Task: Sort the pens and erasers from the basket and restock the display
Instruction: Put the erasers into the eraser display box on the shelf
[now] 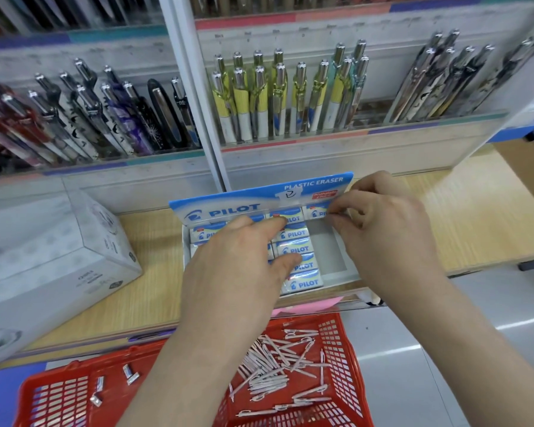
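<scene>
A white Pilot eraser display box point(336, 274) with a blue header card point(228, 208) stands on the wooden shelf. Rows of wrapped erasers point(295, 249) fill its left and middle columns, while the right column is mostly bare. My left hand point(238, 269) lies flat on the left rows, thumb against the middle column. My right hand point(386, 238) pinches an eraser point(316, 212) at the far right corner of the box. Below, a red basket point(342, 337) holds several pale pink pens point(272, 368) and a few loose erasers point(130, 375).
Clear display racks behind the box hold patterned pens point(105, 118), yellow-and-white pens point(278, 97) and grey pens point(450, 81). A large white carton point(59, 257) sits on the wooden shelf point(475, 217) to the left of the eraser box. Grey floor shows at the right.
</scene>
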{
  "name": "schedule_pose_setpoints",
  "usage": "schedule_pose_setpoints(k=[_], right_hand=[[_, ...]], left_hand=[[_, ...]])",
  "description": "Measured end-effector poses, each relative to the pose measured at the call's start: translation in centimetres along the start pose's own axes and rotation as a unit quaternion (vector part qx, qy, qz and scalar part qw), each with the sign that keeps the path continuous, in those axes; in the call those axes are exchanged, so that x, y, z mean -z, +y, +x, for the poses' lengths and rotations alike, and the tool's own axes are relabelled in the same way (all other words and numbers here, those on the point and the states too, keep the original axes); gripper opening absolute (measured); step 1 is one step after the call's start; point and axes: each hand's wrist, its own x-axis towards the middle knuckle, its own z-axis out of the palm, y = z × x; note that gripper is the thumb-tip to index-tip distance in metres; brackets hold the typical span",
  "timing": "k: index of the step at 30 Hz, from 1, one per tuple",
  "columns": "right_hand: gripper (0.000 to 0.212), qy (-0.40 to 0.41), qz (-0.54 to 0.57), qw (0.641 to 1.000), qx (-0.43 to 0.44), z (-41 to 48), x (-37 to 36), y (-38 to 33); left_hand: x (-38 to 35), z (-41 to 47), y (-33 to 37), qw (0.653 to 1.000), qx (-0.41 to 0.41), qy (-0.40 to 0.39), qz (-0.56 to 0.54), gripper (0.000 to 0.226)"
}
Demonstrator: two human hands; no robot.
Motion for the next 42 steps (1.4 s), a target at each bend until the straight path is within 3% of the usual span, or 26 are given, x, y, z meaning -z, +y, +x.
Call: schedule_pose_setpoints(k=[8, 11, 16, 18, 21, 23, 26, 30, 33, 37, 42], right_hand=[[0.017, -0.066, 0.026, 0.995, -0.071, 0.4, 0.2, -0.3], [0.019, -0.07, 0.125, 0.982, -0.12, -0.2, 1.4, -0.7], [0.026, -0.088, 0.311, 0.934, -0.154, -1.3, 4.1, -1.9], [0.025, -0.144, 0.383, 0.903, -0.129, -1.7, 5.1, -2.7], [0.041, -0.238, 0.387, 0.889, -0.058, -2.0, 6.0, -3.5], [0.046, -0.272, 0.361, 0.891, -0.027, -2.0, 6.1, -3.8], [0.037, -0.261, 0.321, 0.91, -0.011, -2.0, 6.0, -3.9], [0.024, -0.248, 0.273, 0.93, -0.007, -2.1, 5.6, -3.9], [0.024, -0.221, 0.276, 0.935, -0.034, -2.2, 5.4, -3.4], [0.018, -0.226, 0.363, 0.902, -0.068, -2.2, 5.8, -3.0], [0.029, -0.216, 0.398, 0.887, -0.093, -2.5, 5.7, -2.9]], left_hand=[[0.0, -0.2, -0.3, 0.999, -0.03, -0.013, -0.007, 0.045], [0.2, -0.6, -0.9, 0.99, -0.026, -0.034, -0.135, 0.041], [1.1, -1.5, -1.0, 0.882, 0.03, -0.109, -0.458, 0.047], [1.4, -1.9, -0.7, 0.844, 0.03, -0.138, -0.517, 0.046], [1.8, -2.3, -0.1, 0.801, 0.033, -0.191, -0.567, 0.056], [1.9, -2.3, 0.1, 0.799, 0.037, -0.19, -0.57, 0.057], [1.8, -2.5, 0.4, 0.806, 0.046, -0.183, -0.562, 0.058], [1.7, -2.7, 0.8, 0.784, 0.059, -0.169, -0.594, 0.047], [1.9, -2.8, 0.1, 0.809, 0.04, -0.137, -0.57, 0.034], [2.0, -3.0, -0.4, 0.869, -0.003, -0.066, -0.49, 0.031], [1.5, -2.7, 0.3, 0.84, 0.067, -0.018, -0.538, 0.019]])
